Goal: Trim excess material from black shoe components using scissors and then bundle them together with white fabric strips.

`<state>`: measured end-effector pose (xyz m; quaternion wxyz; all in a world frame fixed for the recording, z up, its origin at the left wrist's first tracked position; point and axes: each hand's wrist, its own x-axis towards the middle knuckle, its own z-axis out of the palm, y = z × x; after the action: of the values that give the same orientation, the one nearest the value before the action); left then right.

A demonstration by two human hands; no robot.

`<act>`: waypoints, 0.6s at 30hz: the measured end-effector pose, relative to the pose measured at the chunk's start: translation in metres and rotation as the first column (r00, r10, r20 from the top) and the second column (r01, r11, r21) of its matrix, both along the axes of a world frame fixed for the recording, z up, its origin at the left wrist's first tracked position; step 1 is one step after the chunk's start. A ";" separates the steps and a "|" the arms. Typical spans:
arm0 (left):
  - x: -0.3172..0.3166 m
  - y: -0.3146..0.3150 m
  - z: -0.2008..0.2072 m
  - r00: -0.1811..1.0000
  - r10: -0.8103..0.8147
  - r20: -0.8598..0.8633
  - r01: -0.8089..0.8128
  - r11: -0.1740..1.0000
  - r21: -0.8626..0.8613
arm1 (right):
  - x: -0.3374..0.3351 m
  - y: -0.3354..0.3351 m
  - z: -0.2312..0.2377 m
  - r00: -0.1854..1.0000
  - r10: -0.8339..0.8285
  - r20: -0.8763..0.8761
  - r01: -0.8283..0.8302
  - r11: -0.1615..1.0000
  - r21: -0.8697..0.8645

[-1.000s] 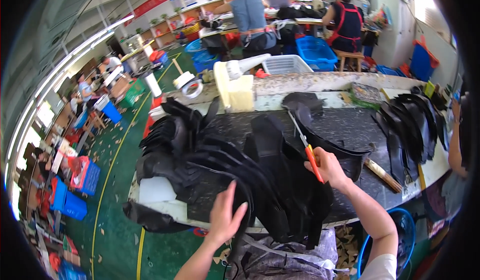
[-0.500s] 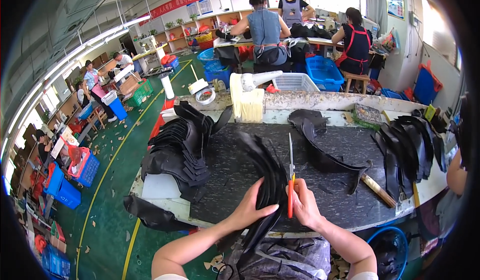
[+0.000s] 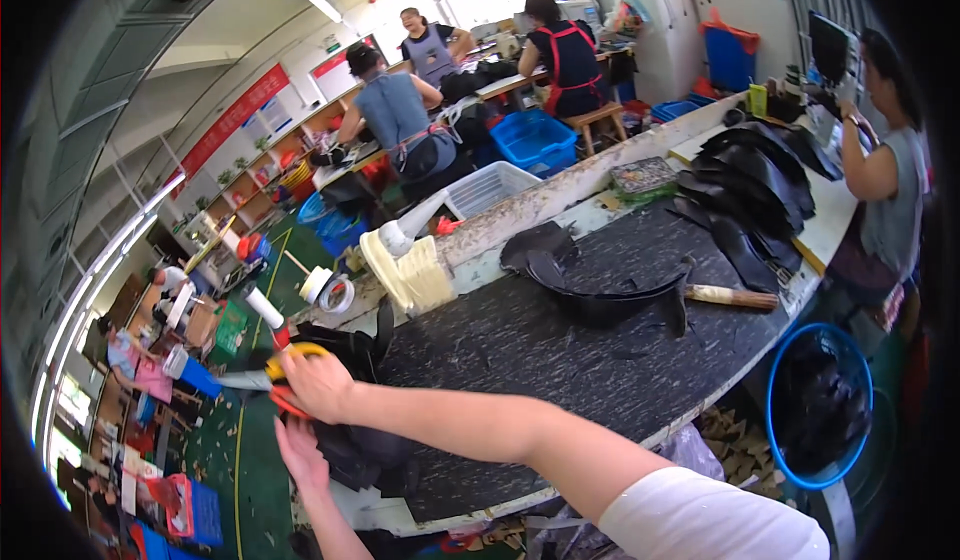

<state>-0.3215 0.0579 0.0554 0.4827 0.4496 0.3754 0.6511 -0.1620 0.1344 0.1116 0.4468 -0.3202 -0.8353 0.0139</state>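
My right hand [image 3: 320, 385] is closed on scissors with yellow and orange handles [image 3: 300, 350], the blades pointing left past the table's left end. My right forearm crosses over the table. Just below it, my left hand [image 3: 303, 457] has its fingers stretched upward, partly hidden behind the right hand, with nothing visible in it. Both hands are beside a pile of black, leather-like cut pieces [image 3: 365, 457], which my right arm partly covers. A long curved black piece [image 3: 600, 302] lies on the dark work surface [image 3: 480, 360].
A wooden-handled tool [image 3: 735, 298] lies near the table's right edge. Stacked black pieces [image 3: 745, 185] sit at the far right, near a person [image 3: 890, 180]. A pale yellow bundle [image 3: 408, 272] rests on the back ledge. A blue-rimmed basket [image 3: 820, 405] stands below.
My view has turned and tilted to the left. Both hands have moved left from the table's middle to the pile. The bunch of black strips is no longer visible in my left hand.
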 end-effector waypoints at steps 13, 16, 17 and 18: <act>0.089 -0.074 -0.018 0.584 0.777 -0.233 -0.624 0.614 0.482 | 0.196 -0.043 0.017 0.992 -0.122 -0.034 0.113 0.974 -0.194; 0.142 -0.076 -0.048 0.852 0.408 -0.329 -0.291 0.890 0.353 | 0.309 -0.061 -0.010 0.939 -0.341 -0.044 0.342 0.940 0.010; 0.164 -0.073 -0.058 0.920 0.183 -0.347 -0.115 0.972 0.207 | 0.343 -0.061 -0.027 0.925 -0.376 -0.060 0.380 0.922 0.075; 0.189 -0.062 -0.064 0.925 0.004 -0.380 0.066 0.983 0.170 | 0.372 -0.060 -0.051 0.911 -0.413 -0.020 0.413 0.911 -0.002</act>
<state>-0.1325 -0.0045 -0.0084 0.3689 0.6142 0.3942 0.5755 0.2095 0.0740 0.0605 0.4484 -0.4888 -0.7442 -0.0784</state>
